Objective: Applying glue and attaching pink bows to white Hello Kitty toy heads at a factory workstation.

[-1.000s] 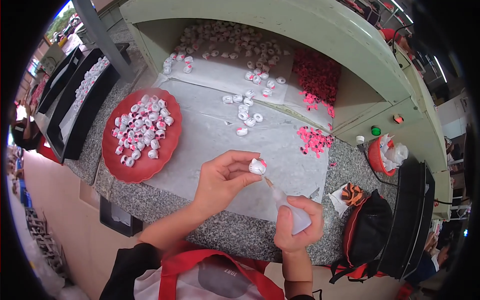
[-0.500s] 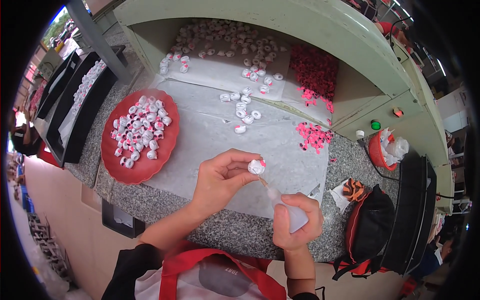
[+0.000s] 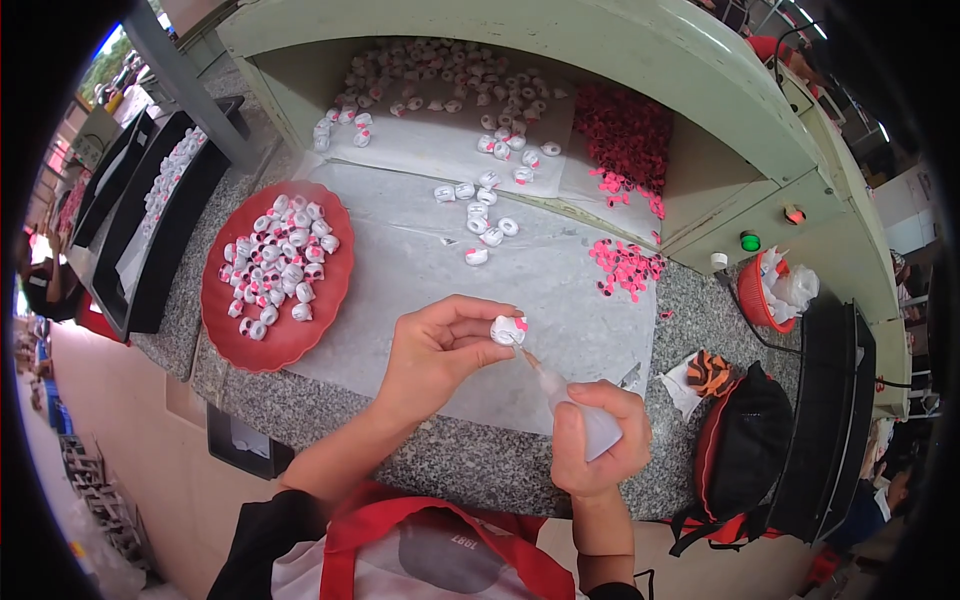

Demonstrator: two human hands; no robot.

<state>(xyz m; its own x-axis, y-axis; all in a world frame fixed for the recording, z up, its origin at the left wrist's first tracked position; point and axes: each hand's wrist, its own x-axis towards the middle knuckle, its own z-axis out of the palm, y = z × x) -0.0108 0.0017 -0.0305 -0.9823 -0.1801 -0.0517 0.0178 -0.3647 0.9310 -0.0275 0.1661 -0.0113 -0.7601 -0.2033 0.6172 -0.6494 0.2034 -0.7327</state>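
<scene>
Head view: left hand (image 3: 432, 345) pinches white-and-pink bead (image 3: 508, 331) above paper sheet (image 3: 400, 240); right hand (image 3: 598, 472) grips squeeze bottle (image 3: 598, 426), nozzle (image 3: 536, 363) at bead's near side. Pose little changed since second ago; same step apparently continuing.

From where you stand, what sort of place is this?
Probably a small-parts assembly workshop. Dozens of white pieces lie in a red dish, pink parts lie heaped near a pale green cabinet, and the right hand points a squeeze bottle at a white piece in the left hand.
</scene>
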